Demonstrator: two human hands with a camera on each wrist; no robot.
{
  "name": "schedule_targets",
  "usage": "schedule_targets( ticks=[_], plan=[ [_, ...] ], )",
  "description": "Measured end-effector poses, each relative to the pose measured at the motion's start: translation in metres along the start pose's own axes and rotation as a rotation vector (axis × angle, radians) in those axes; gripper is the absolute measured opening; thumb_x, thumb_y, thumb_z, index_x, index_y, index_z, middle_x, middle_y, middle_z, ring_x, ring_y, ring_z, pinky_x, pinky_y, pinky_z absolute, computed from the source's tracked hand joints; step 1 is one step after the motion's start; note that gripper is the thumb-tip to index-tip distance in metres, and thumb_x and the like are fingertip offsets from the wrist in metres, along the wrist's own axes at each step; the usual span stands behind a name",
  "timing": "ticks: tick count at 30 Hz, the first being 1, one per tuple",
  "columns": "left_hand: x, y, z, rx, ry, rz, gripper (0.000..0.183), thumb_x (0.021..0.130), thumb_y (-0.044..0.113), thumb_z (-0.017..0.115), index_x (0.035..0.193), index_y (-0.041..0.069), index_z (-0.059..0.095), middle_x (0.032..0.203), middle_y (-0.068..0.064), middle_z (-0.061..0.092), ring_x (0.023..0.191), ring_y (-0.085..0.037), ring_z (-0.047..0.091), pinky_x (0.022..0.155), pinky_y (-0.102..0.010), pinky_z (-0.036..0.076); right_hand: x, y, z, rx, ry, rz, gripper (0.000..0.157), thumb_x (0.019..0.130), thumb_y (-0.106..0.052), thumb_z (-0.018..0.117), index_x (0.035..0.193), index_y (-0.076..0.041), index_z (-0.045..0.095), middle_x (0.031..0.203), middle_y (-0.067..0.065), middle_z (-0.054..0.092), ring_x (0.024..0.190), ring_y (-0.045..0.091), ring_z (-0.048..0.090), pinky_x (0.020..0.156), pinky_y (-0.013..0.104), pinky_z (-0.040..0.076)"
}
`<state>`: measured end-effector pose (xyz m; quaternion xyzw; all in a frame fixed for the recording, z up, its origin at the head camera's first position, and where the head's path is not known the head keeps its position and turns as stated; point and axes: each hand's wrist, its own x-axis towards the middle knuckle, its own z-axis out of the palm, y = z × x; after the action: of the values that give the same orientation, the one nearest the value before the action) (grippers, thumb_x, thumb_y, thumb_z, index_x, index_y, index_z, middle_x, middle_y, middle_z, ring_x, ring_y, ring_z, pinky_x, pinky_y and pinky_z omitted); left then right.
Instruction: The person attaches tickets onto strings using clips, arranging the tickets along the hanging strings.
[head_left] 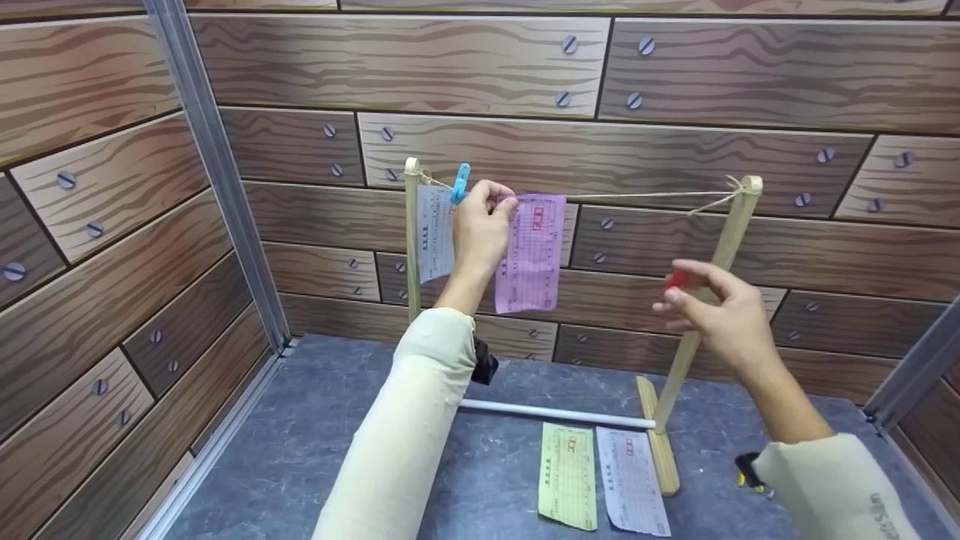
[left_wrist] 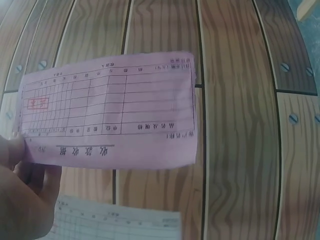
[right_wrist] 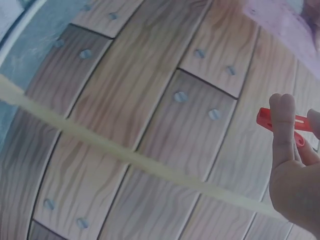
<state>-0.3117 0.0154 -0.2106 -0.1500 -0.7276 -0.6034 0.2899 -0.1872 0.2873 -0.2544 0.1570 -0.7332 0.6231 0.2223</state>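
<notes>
My left hand (head_left: 484,229) pinches the top left corner of a pink receipt slip (head_left: 531,255), which hangs down at the string (head_left: 637,195). In the left wrist view the pink slip's printed lines and red stamp show clearly. Left of that hand, a blue clothespin (head_left: 460,182) sits on the string over a white slip (head_left: 435,232). My right hand (head_left: 720,311) holds a red clothespin (right_wrist: 264,119) between thumb and fingers, in front of the right post and apart from the string.
Two wooden posts, left (head_left: 412,247) and right (head_left: 739,217), carry the string. A white rod (head_left: 559,412) runs low between them. On the grey tabletop (head_left: 330,450) lie a green slip (head_left: 568,476) and a pale lilac slip (head_left: 634,480). Wood-patterned panels (head_left: 480,67) stand behind.
</notes>
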Motion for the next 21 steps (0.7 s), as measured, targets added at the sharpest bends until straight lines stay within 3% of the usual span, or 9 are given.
schedule_targets(
  ticks=[5, 10, 21],
  plan=[
    [0.0, -0.005, 0.001, -0.079, -0.008, 0.03, 0.003, 0.093, -0.002, 0.067, 0.095, 0.0, 0.066, 0.076, -0.001, 0.059, 0.066, -0.008, 0.048, 0.061, -0.022, 0.038, 0.015, -0.02, 0.015, -0.062, 0.0, -0.011, 0.042, 0.093, 0.004, 0.068, 0.133, 0.007, 0.057, 0.107, 0.007, 0.066, 0.08, 0.02, 0.073, 0.068, 0.036, 0.059],
    [-0.001, -0.006, 0.002, -0.17, -0.024, 0.013, 0.004, 0.094, -0.004, 0.063, 0.095, 0.0, 0.063, 0.077, -0.002, 0.059, 0.069, -0.009, 0.05, 0.063, -0.022, 0.04, 0.035, -0.046, 0.032, -0.054, -0.004, -0.026, 0.047, 0.093, 0.004, 0.067, 0.138, 0.008, 0.052, 0.11, 0.014, 0.064, 0.082, 0.021, 0.073, 0.07, 0.036, 0.059],
    [-0.005, -0.007, 0.004, -0.173, -0.042, -0.044, 0.006, 0.096, 0.004, 0.061, 0.094, 0.01, 0.061, 0.078, 0.002, 0.055, 0.074, -0.01, 0.051, 0.069, -0.024, 0.042, 0.08, -0.072, 0.064, -0.09, -0.028, -0.092, 0.033, 0.094, 0.008, 0.064, 0.126, 0.008, 0.058, 0.106, 0.012, 0.064, 0.077, 0.019, 0.073, 0.066, 0.032, 0.059]
  ],
)
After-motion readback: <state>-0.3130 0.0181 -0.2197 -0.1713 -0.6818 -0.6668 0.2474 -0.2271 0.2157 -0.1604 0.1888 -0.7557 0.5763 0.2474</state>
